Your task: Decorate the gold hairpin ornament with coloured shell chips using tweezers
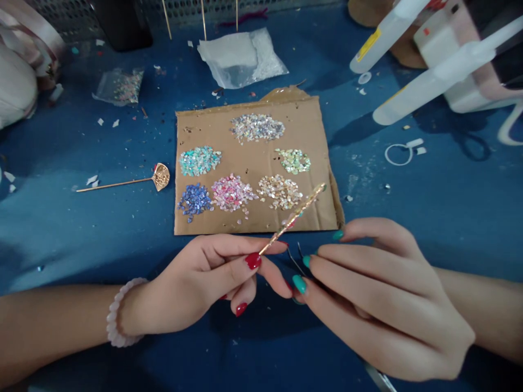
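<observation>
My left hand, red-nailed, is closed, pinching a thin gold hairpin-like stick between thumb and index finger. The stick slants up to the right, its upper part rough with small bits on it. My right hand, with green nails, is closed around tweezers; their bent open tips are near the left fingers, below the stick. Behind the stick lies a cardboard piece with several piles of small shiny chips: pink, beige, blue, turquoise, green and silvery.
A gold hairpin with a fan-shaped head lies left of the cardboard. Behind are a clear bag of white bits and a small bag of coloured chips. Two white bottles lean at right, near a plastic ring.
</observation>
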Tool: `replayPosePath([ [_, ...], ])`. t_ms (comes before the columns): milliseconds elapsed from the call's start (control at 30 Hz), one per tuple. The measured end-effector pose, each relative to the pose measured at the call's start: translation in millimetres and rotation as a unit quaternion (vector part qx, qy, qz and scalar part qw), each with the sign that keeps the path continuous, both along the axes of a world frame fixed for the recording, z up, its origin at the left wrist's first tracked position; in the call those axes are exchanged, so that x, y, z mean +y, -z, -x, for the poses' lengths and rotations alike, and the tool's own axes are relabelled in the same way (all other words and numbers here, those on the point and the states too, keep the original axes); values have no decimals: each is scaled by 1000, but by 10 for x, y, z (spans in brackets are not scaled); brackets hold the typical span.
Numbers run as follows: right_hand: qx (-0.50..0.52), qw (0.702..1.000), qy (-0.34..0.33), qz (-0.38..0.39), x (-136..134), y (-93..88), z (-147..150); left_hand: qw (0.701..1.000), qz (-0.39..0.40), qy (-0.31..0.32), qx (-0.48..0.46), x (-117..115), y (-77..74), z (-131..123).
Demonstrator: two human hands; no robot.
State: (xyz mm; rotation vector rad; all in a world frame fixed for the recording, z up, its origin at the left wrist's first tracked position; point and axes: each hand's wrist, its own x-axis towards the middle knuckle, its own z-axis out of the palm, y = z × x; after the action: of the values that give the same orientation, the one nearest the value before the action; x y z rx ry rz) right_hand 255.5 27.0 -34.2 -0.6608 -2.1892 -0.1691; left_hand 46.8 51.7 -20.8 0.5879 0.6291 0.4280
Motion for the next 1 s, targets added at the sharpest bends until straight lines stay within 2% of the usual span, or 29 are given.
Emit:
replayPosePath([
  [200, 20, 994, 50, 91, -89, -72, -6, 1000, -7, -1, 6, 7, -18, 3],
  [300, -16, 993, 28, 111, -94, -115, -45, 1000, -8, 1, 7, 5, -15, 9],
  [367, 4, 988, 81, 130, -71, -137, -68, 1000, -8, 2, 7, 0, -11, 11],
  [433, -7, 989, 66, 130, -39, -154, -83, 1000, -7, 1, 6, -2, -11, 9],
  [467, -26, 993, 20, 116, -25, -160, -86, 1000, -6, 0, 5, -2, -11, 7],
  [600, -11, 984, 52, 171, -1, -144, -67, 1000, -4, -2, -1, 9, -16, -8],
  [667, 15, 987, 50, 155, -2, -118, -46, 1000, -2, -4, 2, 17, -18, -13],
  [733, 73, 992, 44, 97, -5, -108, -33, 1000, 0, -5, 6, 22, -19, -16],
  [767, 71, 990, 52, 106, -5, -115, -32, 1000, 0, -6, 7, 23, -19, -15],
  [800, 10, 979, 70, 190, -5, -130, -36, 1000, -1, -5, 8, 23, -19, -14],
  [900, -30, 981, 35, 187, -2, -191, -64, 1000, -4, -2, 11, 22, -19, -6],
  [1000, -29, 984, 57, 164, -3, -212, -89, 1000, -5, 4, 12, 21, -16, 1],
])
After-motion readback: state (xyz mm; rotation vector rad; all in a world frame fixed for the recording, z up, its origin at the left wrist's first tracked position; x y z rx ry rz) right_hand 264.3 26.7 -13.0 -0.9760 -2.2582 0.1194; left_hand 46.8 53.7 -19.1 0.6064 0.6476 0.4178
